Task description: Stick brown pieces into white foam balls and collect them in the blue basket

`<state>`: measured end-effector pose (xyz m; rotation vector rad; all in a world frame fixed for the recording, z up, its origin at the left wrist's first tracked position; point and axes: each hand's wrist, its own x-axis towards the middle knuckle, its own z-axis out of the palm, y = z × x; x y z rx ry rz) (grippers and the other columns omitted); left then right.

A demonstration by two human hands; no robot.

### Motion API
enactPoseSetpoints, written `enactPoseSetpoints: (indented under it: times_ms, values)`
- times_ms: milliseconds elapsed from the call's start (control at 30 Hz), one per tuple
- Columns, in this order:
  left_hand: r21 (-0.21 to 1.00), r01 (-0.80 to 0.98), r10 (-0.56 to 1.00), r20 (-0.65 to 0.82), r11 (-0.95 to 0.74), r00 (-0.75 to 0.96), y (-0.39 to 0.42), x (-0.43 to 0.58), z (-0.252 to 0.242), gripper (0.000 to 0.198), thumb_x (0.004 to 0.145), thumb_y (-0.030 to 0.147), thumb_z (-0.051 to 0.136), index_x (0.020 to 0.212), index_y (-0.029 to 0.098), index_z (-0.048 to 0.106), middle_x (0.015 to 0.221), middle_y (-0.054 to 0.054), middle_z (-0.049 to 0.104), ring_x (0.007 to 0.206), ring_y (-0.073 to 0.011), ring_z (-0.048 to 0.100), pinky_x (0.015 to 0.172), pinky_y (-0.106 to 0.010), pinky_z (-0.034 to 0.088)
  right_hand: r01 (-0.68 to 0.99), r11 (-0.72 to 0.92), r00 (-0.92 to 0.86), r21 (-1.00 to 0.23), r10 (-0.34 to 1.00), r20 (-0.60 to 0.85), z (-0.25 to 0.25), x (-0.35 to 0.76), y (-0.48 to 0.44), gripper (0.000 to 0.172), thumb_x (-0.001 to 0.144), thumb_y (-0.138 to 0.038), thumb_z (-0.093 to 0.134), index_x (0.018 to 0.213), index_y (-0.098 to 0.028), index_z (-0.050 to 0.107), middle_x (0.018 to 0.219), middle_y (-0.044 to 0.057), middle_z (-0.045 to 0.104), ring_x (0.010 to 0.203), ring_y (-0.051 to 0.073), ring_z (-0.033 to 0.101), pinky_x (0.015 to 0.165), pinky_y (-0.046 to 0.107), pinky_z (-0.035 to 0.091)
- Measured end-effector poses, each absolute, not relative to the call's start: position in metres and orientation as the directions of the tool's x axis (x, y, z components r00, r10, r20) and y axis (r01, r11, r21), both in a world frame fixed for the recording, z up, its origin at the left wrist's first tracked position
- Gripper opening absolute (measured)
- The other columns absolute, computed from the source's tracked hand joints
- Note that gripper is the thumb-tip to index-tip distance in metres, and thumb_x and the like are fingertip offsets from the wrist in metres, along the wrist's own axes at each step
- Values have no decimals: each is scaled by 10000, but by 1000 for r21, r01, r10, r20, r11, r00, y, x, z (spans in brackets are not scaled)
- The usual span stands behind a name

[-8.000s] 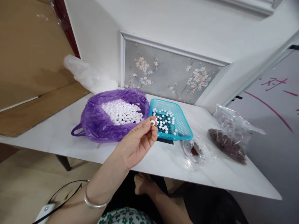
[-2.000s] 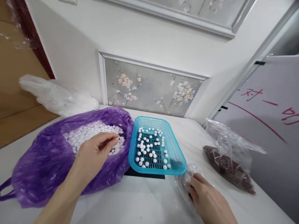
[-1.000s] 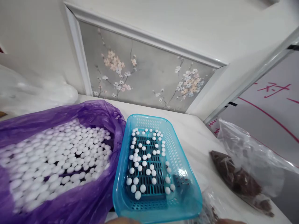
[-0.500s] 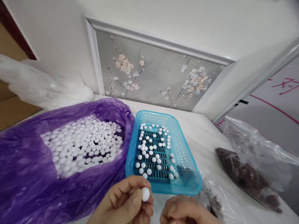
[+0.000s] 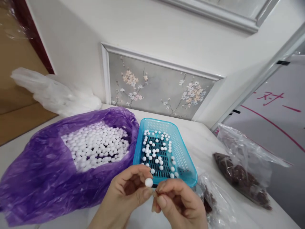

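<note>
My left hand [image 5: 127,194] pinches one white bead [image 5: 149,182] between thumb and fingers, just in front of the blue basket [image 5: 184,159]. My right hand [image 5: 181,203] is closed in a pinch right beside the bead, fingertips touching near it; what it holds is too small to make out. The basket carries several white beads on its slotted floor. To the left, an open purple plastic bag [image 5: 35,178] is full of the same white beads.
A small clear bag with dark brown bits [image 5: 209,198] lies by my right hand. A larger clear bag of brown pieces [image 5: 240,175] sits at the right on the white table [image 5: 205,143]. A crumpled white plastic bag [image 5: 57,95] rests against the wall.
Both hands have risen into fuller view and come together; the right hand's pinched fingertips now meet the white bead held by the left. The view has tilted up slightly.
</note>
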<state>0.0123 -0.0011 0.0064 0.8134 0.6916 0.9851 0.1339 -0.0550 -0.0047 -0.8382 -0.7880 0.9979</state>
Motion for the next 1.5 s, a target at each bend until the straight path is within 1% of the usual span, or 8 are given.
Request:
enactPoseSetpoints:
  times_ms: [100, 333, 500, 767, 967, 1100, 1233, 1500]
  values:
    - [869, -424, 914, -73, 255, 399, 0, 11, 5, 226, 646, 206, 828, 845, 251, 732, 716, 33, 605, 664, -115, 537, 639, -217, 462, -367, 321, 343, -873, 919, 194, -4, 135, -55, 62, 739, -269, 794, 780, -242, 757, 655, -27, 705, 521, 75, 655, 521, 158, 513]
    - [896, -393, 902, -20, 208, 432, -1, 8, 2, 100, 683, 238, 799, 727, 193, 721, 699, 4, 594, 654, -129, 530, 603, -222, 442, -350, 365, 335, -862, 909, 249, -12, 140, -53, 53, 741, -243, 787, 785, -228, 761, 670, -6, 696, 504, 110, 657, 494, 215, 528]
    - [889, -409, 901, -8, 205, 434, -1, 11, 4, 91, 684, 253, 801, 718, 199, 736, 702, 5, 603, 628, -120, 528, 588, -216, 440, -367, 341, 294, -865, 925, 240, -10, 139, -53, 52, 758, -255, 778, 801, -261, 750, 696, -27, 703, 520, 91, 655, 512, 199, 533]
    - [882, -433, 887, 39, 186, 461, -3, 11, 6, 27, 714, 211, 776, 723, 217, 751, 718, 10, 621, 605, -118, 572, 588, -225, 482, -366, 306, 315, -879, 929, 193, -5, 137, -54, 56, 733, -249, 796, 773, -242, 757, 688, -26, 717, 521, 81, 652, 521, 178, 539]
    - [895, -415, 916, 16, 166, 401, -2, 9, 3, 76, 639, 195, 831, 692, 228, 788, 747, -5, 647, 684, -130, 581, 628, -217, 483, -358, 328, 301, -874, 927, 225, -8, 137, -55, 42, 748, -253, 779, 785, -258, 760, 708, -19, 713, 528, 88, 644, 517, 189, 542]
    - [851, -452, 915, -76, 267, 397, -4, 11, 6, 90, 635, 283, 839, 669, 220, 785, 688, 1, 646, 626, -117, 559, 603, -226, 471, -379, 354, 324, -855, 916, 237, -6, 136, -56, 70, 740, -214, 774, 792, -261, 765, 707, -22, 706, 526, 91, 655, 505, 186, 533]
    - [802, -468, 902, -194, 372, 385, -5, 11, 3, 106, 641, 278, 836, 712, 218, 785, 651, 4, 647, 595, -111, 541, 578, -232, 470, -394, 346, 338, -851, 916, 216, -2, 134, -56, 62, 734, -206, 773, 776, -251, 769, 691, -16, 700, 519, 95, 645, 500, 193, 528]
    - [841, -436, 913, -149, 319, 380, -4, 10, 5, 97, 624, 283, 845, 685, 236, 786, 680, 4, 661, 632, -121, 570, 609, -222, 492, -382, 330, 351, -864, 916, 194, 3, 128, -54, 37, 722, -258, 792, 750, -247, 772, 690, -13, 699, 526, 87, 617, 520, 193, 492]
